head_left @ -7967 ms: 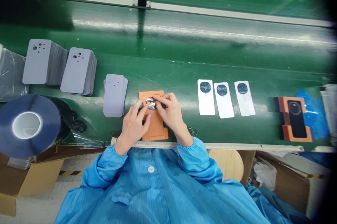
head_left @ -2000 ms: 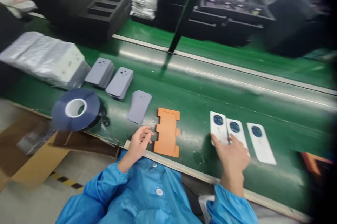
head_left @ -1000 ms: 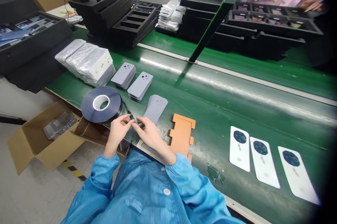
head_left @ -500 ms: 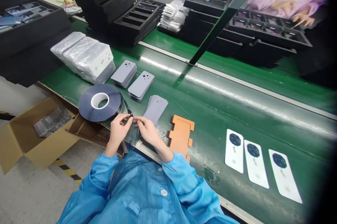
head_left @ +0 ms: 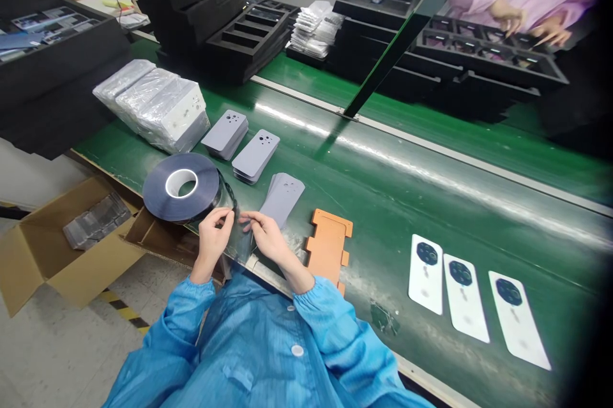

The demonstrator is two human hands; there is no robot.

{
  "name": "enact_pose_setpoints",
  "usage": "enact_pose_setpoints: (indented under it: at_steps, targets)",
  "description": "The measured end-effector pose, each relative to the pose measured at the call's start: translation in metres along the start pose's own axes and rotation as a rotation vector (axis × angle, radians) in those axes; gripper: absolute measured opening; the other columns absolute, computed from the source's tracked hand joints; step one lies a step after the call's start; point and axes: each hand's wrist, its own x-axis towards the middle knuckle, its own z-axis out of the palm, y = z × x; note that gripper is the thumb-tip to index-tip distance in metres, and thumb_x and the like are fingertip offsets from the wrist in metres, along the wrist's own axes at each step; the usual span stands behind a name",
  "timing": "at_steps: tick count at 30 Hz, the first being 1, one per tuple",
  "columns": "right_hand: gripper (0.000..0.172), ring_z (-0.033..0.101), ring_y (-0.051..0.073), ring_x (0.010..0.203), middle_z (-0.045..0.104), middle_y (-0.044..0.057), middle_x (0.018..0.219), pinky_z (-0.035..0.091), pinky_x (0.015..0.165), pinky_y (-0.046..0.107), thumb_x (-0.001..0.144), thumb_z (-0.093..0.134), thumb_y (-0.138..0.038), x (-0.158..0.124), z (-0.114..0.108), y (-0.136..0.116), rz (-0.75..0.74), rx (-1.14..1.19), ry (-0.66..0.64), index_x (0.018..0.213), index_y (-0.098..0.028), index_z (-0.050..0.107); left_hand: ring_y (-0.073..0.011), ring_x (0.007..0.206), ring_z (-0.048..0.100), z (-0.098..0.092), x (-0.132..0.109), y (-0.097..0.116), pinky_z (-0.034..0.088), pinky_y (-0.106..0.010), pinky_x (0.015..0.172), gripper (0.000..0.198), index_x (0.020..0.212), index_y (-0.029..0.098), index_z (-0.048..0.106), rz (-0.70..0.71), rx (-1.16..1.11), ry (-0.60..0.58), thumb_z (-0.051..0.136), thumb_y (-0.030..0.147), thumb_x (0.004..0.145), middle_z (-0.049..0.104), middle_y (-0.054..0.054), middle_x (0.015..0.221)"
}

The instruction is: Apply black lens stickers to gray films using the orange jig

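A large dark roll of film (head_left: 158,188) with a white core lies flat at the bench's near left edge. From its right side hangs a loose strip with black parts (head_left: 228,189). My left hand (head_left: 214,235) pinches the strip's end between thumb and fingertips. Just right of it, apart by a small gap, is my right hand (head_left: 268,237), its fingertips drawn together; whatever they hold is too small to make out. Beyond the right hand lies a fanned stack of grey phone-shaped sheets (head_left: 283,197). An orange fixture plate (head_left: 328,245) is to its right.
Two more grey stacks (head_left: 256,154) and a plastic-wrapped bundle (head_left: 153,101) stand behind the roll. Three white phone back panels (head_left: 467,296) lie at right. Black trays (head_left: 253,37) are piled at the back. An open carton (head_left: 62,255) is below left. Another person's hands (head_left: 531,25) work across the bench.
My hands have separated slightly: the left has shifted a little left, and the right fingertips have come away from the strip. The other person's hands have moved over the trays.
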Motion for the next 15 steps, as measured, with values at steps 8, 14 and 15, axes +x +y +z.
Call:
enact_pose_setpoints:
  at_steps: [8, 14, 15]
  targets:
    - [0.036, 0.077, 0.018, 0.089, 0.079, 0.011, 0.113, 0.060, 0.090, 0.037, 0.100, 0.043, -0.017, 0.000, -0.006, 0.008, -0.008, 0.065, 0.040, 0.123, -0.016, 0.071, -0.0184, 0.078, 0.071, -0.014, -0.009, 0.030, 0.057, -0.029, 0.075, 0.026, 0.089, 0.017, 0.073, -0.062, -0.037, 0.236, 0.065, 0.042, 0.091, 0.075, -0.007, 0.088]
    - [0.031, 0.077, 0.021, 0.100, 0.079, 0.011, 0.119, 0.058, 0.096, 0.039, 0.101, 0.054, -0.027, -0.016, -0.020, -0.001, 0.043, 0.076, 0.067, 0.123, -0.018, 0.074, -0.0157, 0.061, 0.069, -0.017, -0.009, 0.053, 0.056, -0.028, 0.063, 0.025, 0.090, 0.018, 0.070, -0.116, -0.196, 0.184, 0.068, 0.043, 0.090, 0.075, -0.003, 0.080]
    - [0.030, 0.075, 0.022, 0.105, 0.079, 0.010, 0.121, 0.058, 0.099, 0.039, 0.101, 0.057, -0.032, -0.020, -0.026, -0.004, 0.038, 0.073, 0.094, 0.121, -0.020, 0.075, -0.0159, 0.060, 0.070, -0.013, -0.011, 0.058, 0.055, -0.028, 0.061, 0.025, 0.090, 0.018, 0.070, -0.137, -0.242, 0.097, 0.069, 0.043, 0.090, 0.075, -0.003, 0.080]
